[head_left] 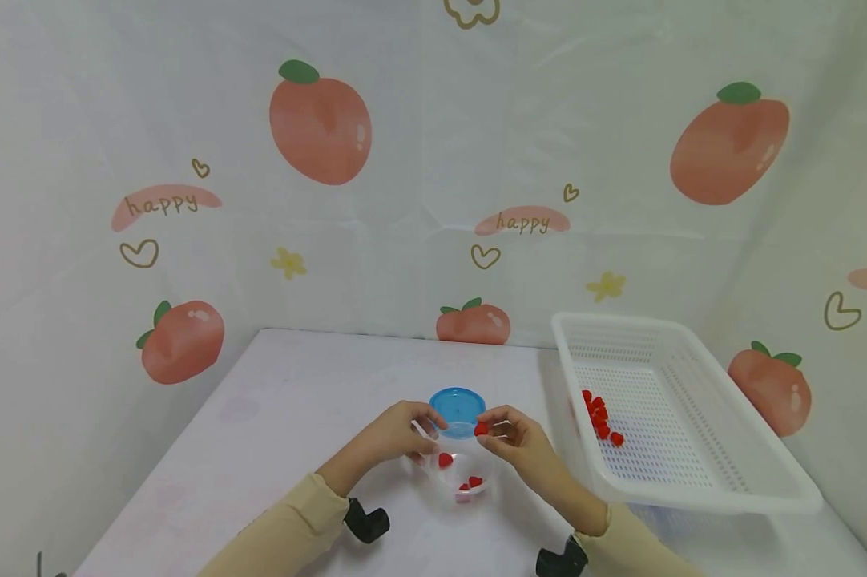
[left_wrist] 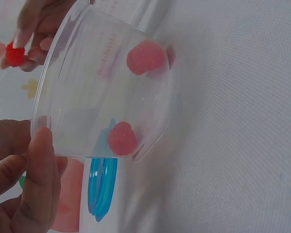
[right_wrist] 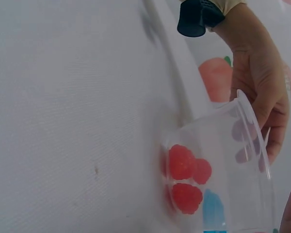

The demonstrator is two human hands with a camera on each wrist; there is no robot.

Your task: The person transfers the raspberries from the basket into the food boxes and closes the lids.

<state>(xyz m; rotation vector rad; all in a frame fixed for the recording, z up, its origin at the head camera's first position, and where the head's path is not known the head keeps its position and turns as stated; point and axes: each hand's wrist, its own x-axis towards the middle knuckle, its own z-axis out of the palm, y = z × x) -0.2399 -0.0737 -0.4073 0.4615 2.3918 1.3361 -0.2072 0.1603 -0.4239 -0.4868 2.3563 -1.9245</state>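
Observation:
My left hand (head_left: pixel 393 437) grips the rim of a clear plastic tub (left_wrist: pixel 87 97), fingers and thumb on either side of the wall. The tub stands on the table with red raspberries (right_wrist: pixel 181 161) on its bottom; three show in the right wrist view. Over the tub's right side, my right hand (head_left: pixel 527 449) pinches another raspberry (head_left: pixel 481 429) between thumb and fingertips. That berry (left_wrist: pixel 14 54) is outside the rim in the left wrist view. Just behind the tub lies a round blue lid (head_left: pixel 457 402). In the right wrist view, only part of my right hand shows at the edge.
A white slotted basket (head_left: pixel 624 320) stands to the right, with several raspberries (head_left: pixel 598 415) gathered along its left side. The white table (head_left: pixel 260 401) meets a printed cloth (head_left: pixel 405 264) at the back. Black wrist mounts (head_left: pixel 366 522) hang below both forearms.

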